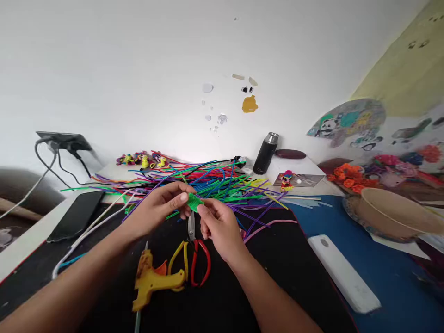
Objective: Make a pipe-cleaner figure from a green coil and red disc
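A small bright green fuzzy piece (194,202) is held between my two hands, above the black mat (222,305). My left hand (163,202) pinches its left side between thumb and fingers. On its lower right side, my right hand (220,225) grips it with thumb and fingertips. Just below the hands lie scissors (192,226) and red-handled pliers (201,263), partly overlapping. A yellow glue gun (152,280) rests on the mat to the left of them. Behind the hands spreads a pile of coloured pipe cleaners (215,178).
A black phone (76,217) and white cables lie at the left. A black bottle (266,155) and a small figure (286,181) stand at the back. On the right are a white case (343,273), a woven hat (398,215) and orange fuzzy flowers (348,177).
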